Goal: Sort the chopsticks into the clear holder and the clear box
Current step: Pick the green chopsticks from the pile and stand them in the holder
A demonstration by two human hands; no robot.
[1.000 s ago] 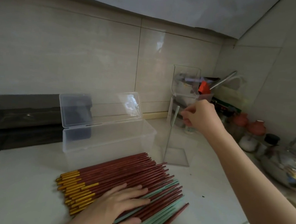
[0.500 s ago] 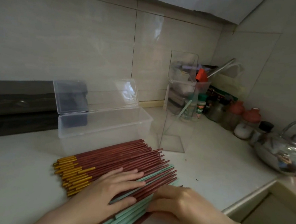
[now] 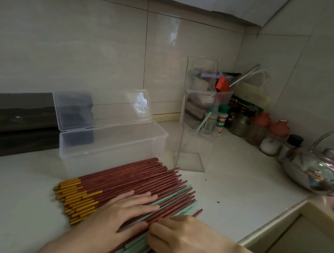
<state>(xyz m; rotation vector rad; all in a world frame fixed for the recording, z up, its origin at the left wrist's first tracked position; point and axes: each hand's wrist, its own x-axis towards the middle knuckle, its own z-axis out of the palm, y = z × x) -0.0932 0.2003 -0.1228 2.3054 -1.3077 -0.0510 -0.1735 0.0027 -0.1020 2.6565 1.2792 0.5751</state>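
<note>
A pile of red-brown chopsticks [image 3: 128,175] with gold ends lies on the counter, with mint-green chopsticks [image 3: 178,194] mixed in on its near right side. My left hand [image 3: 121,211] lies flat on the pile, fingers spread, holding nothing. My right hand [image 3: 183,242] is curled at the pile's near edge with its fingertips on the chopsticks; the thumb is hidden. Behind the pile stands the clear box [image 3: 157,137], lid up and nothing inside. To its right is the tall clear holder [image 3: 191,161], with one green chopstick [image 3: 202,125] leaning inside.
A steel kettle [image 3: 318,173] sits at the right, near the counter's edge. Spice jars and bottles [image 3: 263,131] crowd the back right corner behind the holder. A black box [image 3: 16,112] stands against the wall on the left.
My right hand left the holder, where a green chopstick now leans, and came down to the pile's near edge. Its fingertips have since curled onto the chopsticks. The left hand stays on the pile.
</note>
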